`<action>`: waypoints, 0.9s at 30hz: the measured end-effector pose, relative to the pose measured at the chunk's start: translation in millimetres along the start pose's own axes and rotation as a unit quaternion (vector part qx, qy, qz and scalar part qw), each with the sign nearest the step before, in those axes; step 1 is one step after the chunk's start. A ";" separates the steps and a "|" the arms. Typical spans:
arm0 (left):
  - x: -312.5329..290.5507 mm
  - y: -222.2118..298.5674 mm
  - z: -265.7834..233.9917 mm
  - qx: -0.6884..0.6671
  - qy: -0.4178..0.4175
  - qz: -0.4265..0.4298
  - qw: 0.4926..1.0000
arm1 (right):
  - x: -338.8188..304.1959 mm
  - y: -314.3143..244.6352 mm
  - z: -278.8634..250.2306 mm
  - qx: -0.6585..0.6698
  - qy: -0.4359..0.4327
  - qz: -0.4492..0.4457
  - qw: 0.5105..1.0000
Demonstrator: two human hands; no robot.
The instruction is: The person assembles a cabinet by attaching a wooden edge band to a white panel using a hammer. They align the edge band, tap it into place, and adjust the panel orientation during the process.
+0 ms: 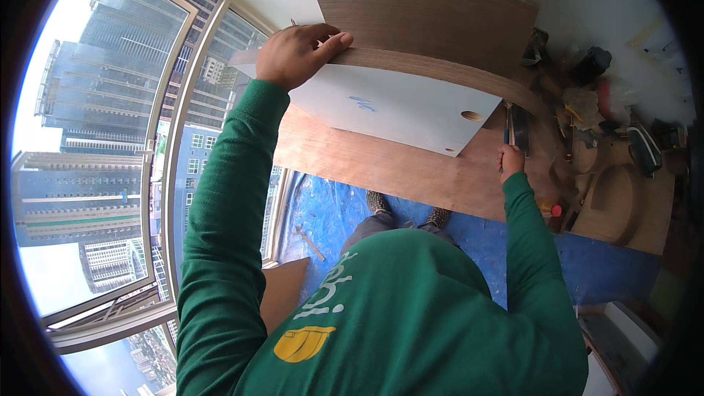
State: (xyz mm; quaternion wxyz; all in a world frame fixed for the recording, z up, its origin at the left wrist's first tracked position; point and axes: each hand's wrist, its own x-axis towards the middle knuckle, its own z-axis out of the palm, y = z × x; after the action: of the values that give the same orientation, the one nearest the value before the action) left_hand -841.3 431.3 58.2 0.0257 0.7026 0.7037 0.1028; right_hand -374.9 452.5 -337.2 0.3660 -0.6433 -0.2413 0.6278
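Observation:
A white panel (389, 99) with a blue scribble and a round hole stands on edge on a plywood sheet (352, 154). Along its top runs a brown wood-grain strip (433, 66), which curves down past the panel's right end. My left hand (301, 55) grips the panel's top edge near its left end, fingers curled over the far side. To the right, my right hand (511, 158) is closed around a slim tool with a teal handle (506, 136). The tool's head, close to the panel's right corner, is too small to make out.
Behind the panel stands a brown wood-grain board (425, 18). Tools, an upright clothes-iron-like object (644, 150) and curled brown strip (623, 205) clutter the right side. Blue sheeting (330, 213) covers the floor, with a hammer (309, 242) on it. A window (103, 139) is at left.

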 end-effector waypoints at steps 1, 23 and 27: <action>-1.1 -1.1 0.1 -0.001 0.006 0.003 1.000 | -4.2 -2.0 4.2 0.028 -0.009 -0.001 1.000; -7.2 -5.9 -6.5 -0.056 0.028 0.168 0.984 | -47.5 -58.6 49.2 0.156 0.182 -0.135 0.961; -15.5 -5.3 0.0 -0.068 0.067 0.189 0.977 | -62.8 -59.8 47.0 0.128 0.152 -0.090 0.976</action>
State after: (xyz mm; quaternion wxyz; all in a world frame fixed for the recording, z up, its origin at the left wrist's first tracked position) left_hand -846.4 416.0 55.6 0.0063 0.8111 0.5497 0.1998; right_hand -418.2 448.9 -248.7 0.5329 -0.6545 -0.1571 0.5128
